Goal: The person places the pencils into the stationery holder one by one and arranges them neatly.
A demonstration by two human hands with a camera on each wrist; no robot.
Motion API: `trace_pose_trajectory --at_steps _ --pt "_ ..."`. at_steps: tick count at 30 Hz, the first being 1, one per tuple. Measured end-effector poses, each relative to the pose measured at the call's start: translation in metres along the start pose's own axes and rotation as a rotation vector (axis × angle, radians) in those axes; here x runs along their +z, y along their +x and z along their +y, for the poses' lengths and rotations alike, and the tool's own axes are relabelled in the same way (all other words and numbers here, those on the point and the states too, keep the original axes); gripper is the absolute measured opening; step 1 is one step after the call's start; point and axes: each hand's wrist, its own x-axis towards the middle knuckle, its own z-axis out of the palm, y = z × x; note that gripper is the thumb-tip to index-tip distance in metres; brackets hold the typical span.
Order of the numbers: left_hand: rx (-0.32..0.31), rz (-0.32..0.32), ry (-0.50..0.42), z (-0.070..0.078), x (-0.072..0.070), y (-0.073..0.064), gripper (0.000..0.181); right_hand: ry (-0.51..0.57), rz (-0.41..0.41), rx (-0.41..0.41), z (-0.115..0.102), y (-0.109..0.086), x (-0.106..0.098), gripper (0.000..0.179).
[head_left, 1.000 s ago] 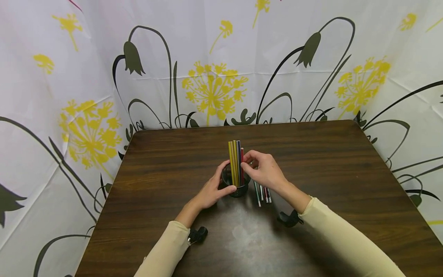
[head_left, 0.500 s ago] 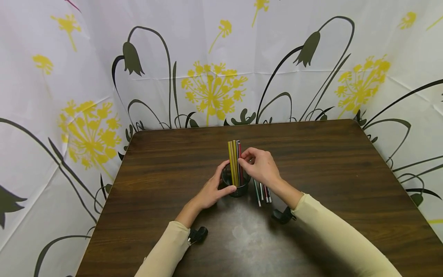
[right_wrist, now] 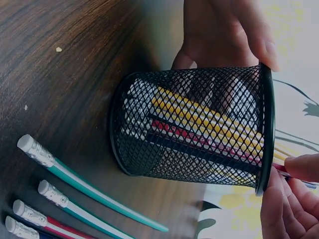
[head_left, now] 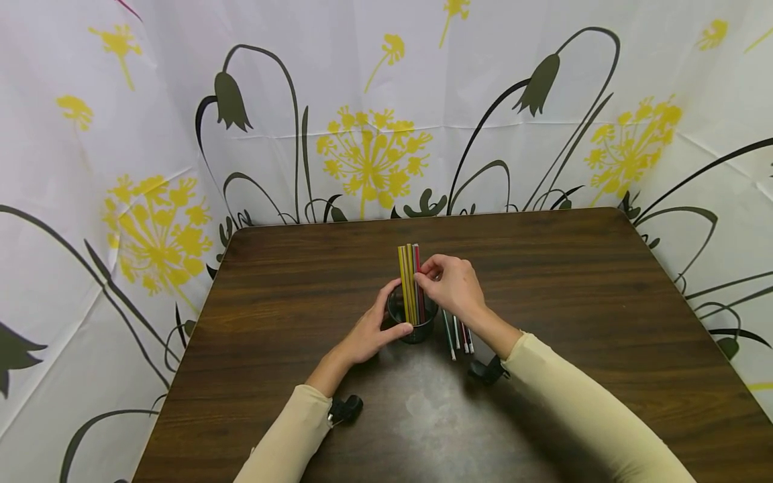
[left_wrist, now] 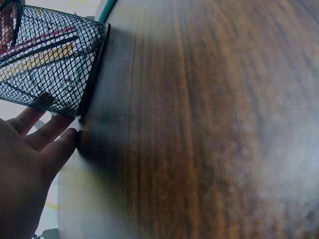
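Note:
A black wire-mesh pencil cup [head_left: 422,333] stands upright on the table, holding several yellow pencils [head_left: 406,288], a dark one and a red pencil [head_left: 418,255]. My left hand [head_left: 365,334] holds the cup from its left side, thumb at the near rim and fingers round the far side. The right hand [head_left: 457,288] pinches the red pencil between thumb and fingertips above the rim. Through the mesh in the right wrist view, the red pencil [right_wrist: 199,139] leans beside the yellow ones. The left wrist view shows lower fingers of the left hand [left_wrist: 30,154] against the cup wall [left_wrist: 75,64].
Several pencils with white erasers lie on the wooden table [head_left: 290,282] right of the cup, including a teal-and-white pencil [right_wrist: 99,186]. A white curtain [head_left: 374,80] with yellow and grey flowers hangs behind the table's far edge.
My right hand has shifted left and slightly up, bringing the red pencil closer against the other pencils in the cup. The left hand and cup have stayed put.

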Motion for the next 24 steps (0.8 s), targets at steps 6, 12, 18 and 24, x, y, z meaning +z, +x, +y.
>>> trace_pose_trajectory --at_steps 6,12,18,24 --pt "-0.001 0.001 -0.013 0.004 0.0 -0.001 0.079 -0.024 -0.001 -0.011 -0.001 0.002 0.0 0.015" --pt "-0.005 0.004 -0.019 0.007 0.0 -0.001 0.079 -0.031 0.002 -0.02 -0.001 0.002 0.0 0.015" --pt "-0.017 -0.002 -0.015 0.007 -0.001 -0.001 0.079 -0.031 -0.001 -0.017 -0.001 0.001 -0.001 0.016" --pt "-0.02 0.012 -0.009 -0.018 0.003 0.002 0.081 0.03 -0.032 -0.026 0.0 0.0 -0.006 0.016"
